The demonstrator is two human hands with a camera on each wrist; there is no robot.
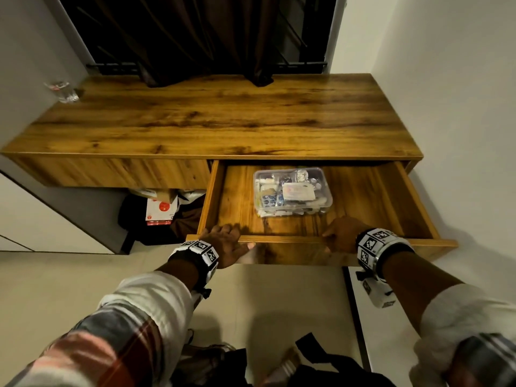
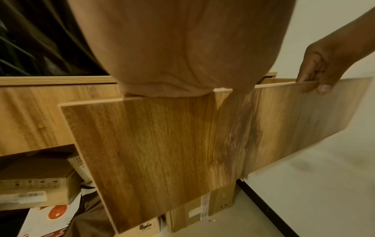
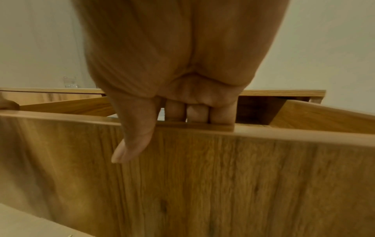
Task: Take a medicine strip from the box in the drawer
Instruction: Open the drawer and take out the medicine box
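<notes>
The right-hand wooden drawer (image 1: 363, 191) stands pulled out of the desk. Inside it lies a clear plastic box (image 1: 293, 191) with its lid on, packed with medicine strips and packets. My left hand (image 1: 226, 243) grips the drawer front (image 2: 162, 152) near its left end, fingers hooked over the top edge and thumb on the outer face. My right hand (image 1: 342, 233) grips the same front panel (image 3: 202, 184) further right, fingers (image 3: 198, 112) curled inside and thumb (image 3: 131, 144) pressed on the outside. The box sits just beyond both hands, between them.
The desk top (image 1: 217, 118) carries a clear glass (image 1: 62, 92) at its far left corner. Dark curtains (image 1: 195, 37) hang behind it. The left drawer (image 1: 111, 171) is closed. Cardboard boxes and a dark bag (image 1: 159, 213) sit under the desk. A bag (image 1: 307, 367) lies on the floor near me.
</notes>
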